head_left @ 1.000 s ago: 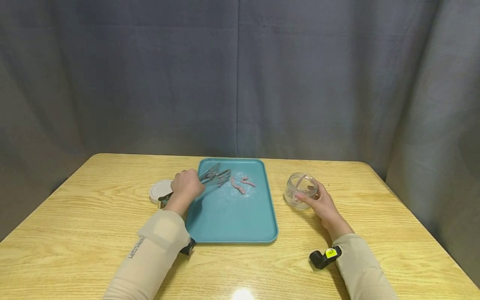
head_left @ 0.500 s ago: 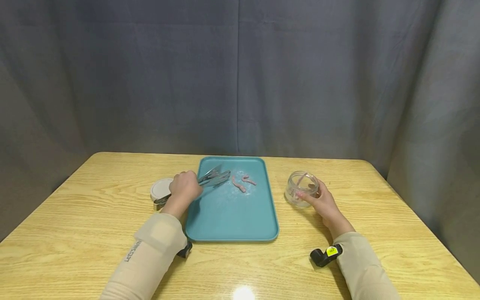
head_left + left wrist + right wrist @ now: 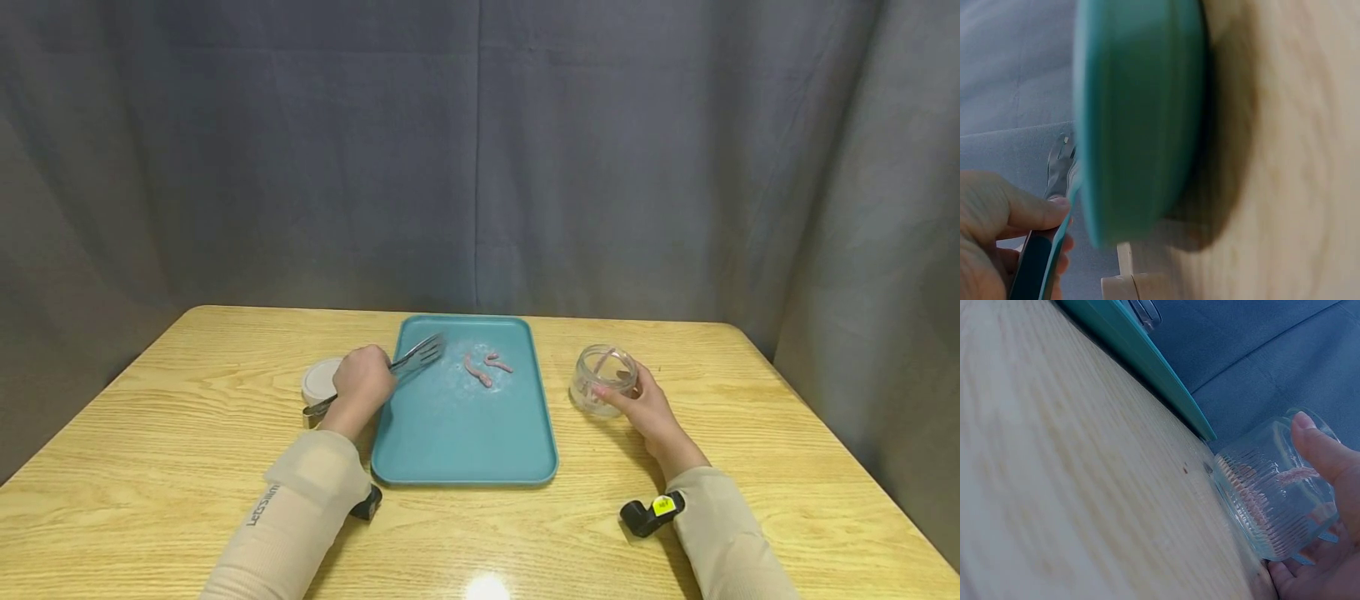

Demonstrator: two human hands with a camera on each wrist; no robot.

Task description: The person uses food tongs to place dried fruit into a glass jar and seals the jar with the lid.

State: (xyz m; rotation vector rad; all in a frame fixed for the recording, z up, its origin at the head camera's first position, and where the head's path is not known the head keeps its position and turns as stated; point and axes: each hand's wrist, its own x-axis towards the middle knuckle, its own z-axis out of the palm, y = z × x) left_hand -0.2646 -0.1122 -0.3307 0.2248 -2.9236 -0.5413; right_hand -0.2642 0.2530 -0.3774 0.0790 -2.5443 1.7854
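In the head view my left hand [image 3: 363, 385] grips a pair of metal tongs [image 3: 417, 353] with a slotted, fork-like end. The tongs' tips hang over the upper left of a teal tray [image 3: 465, 454], and nothing is seen between them. On the tray lie two pinkish, floury strips, a longer one [image 3: 477, 372] and a shorter curled one [image 3: 498, 362]. My right hand [image 3: 647, 408] holds a clear glass jar [image 3: 1272, 487] from its right side, thumb near the rim. Inside the jar are pinkish strips [image 3: 1297, 475]; the jar stands on the table, slightly tilted.
A round white lid [image 3: 318, 382] lies on the wooden table [image 3: 187, 433] left of the tray, partly behind my left hand. White powder [image 3: 457, 392] dusts the tray around the strips. A grey curtain [image 3: 480, 167] hangs behind the table.
My left hand has drawn the tongs slightly left, away from the strips. The tongs' two ends, spread before, now overlap as one. My right hand and the jar have hardly moved.
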